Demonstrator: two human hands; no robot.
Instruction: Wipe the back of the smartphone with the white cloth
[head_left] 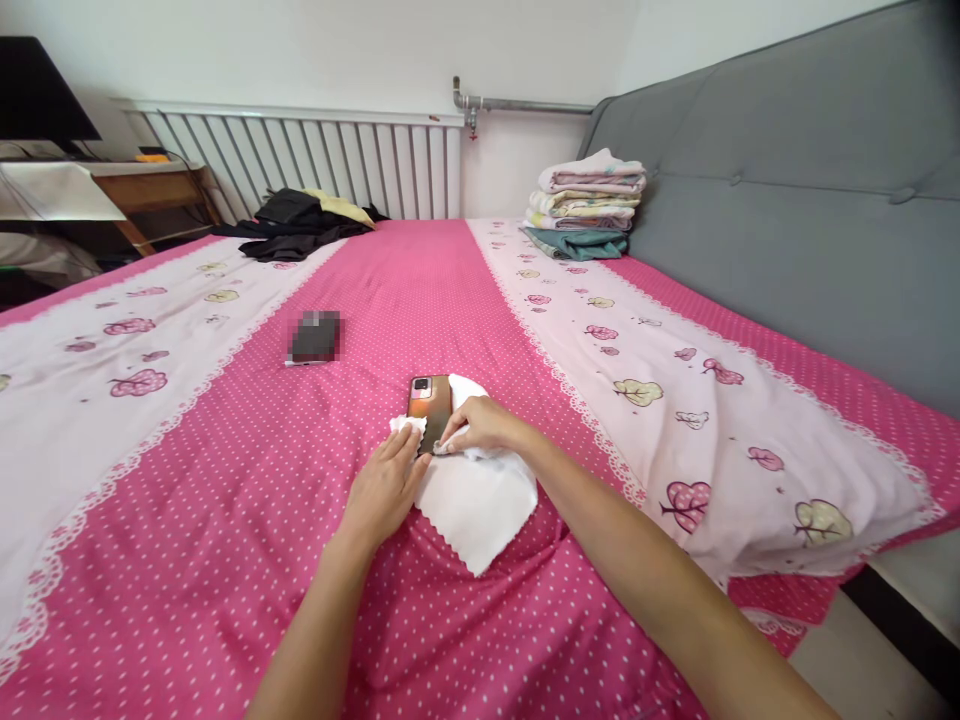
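A phone point(432, 408) with a shiny bronze back lies on the pink bedspread, camera side up. Under and around it spreads a white cloth point(480, 510) with zigzag edges. My left hand point(385, 478) rests at the phone's lower left edge, its fingers stretched out over a corner of the cloth and its thumb apart. With the fingers of my right hand point(478, 425) I pinch a bunched part of the cloth against the lower right of the phone's back. My right fingertips partly hide that bunched cloth.
A dark, pixelated flat object point(315, 338) lies farther left on the bedspread point(420, 290). Dark clothes point(300, 220) are heaped near the white radiator point(300, 150). Folded fabrics point(589, 195) stand stacked by the grey headboard point(787, 190). A desk point(150, 190) with a monitor point(41, 95) stands far left.
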